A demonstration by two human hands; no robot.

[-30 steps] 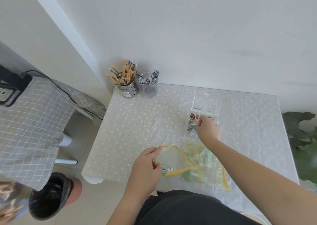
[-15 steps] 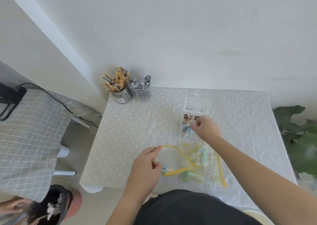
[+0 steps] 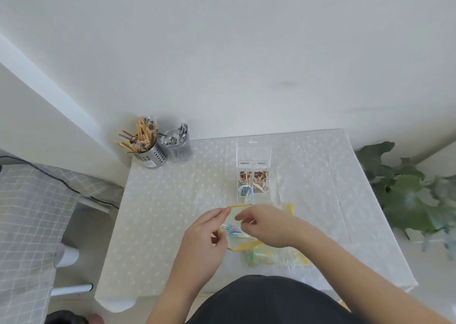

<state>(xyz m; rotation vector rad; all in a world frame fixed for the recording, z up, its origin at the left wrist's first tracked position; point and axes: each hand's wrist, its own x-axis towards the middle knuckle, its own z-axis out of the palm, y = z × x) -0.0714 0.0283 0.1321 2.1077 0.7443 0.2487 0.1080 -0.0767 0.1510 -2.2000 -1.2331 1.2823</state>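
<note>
Holding one yellow-rimmed bag point(image 3: 243, 246) open above the desk point(image 3: 172, 212), both hands at its mouth.
Your left hand point(image 3: 204, 235) has the rim pinched in its grip near the front edge. Your right hand point(image 3: 266, 225) curls its fingers at the opening, but you cannot tell whether that grip holds anything. One second bag point(image 3: 278, 258) lies beneath, one clear box point(image 3: 254, 183) just behind, and two utensil holders point(image 3: 150, 154) in the far corner.

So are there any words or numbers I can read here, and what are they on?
No text reads clearly.
Blue label at the bag: letters too blurred.
Sticker on the metal cup: too small.
</note>
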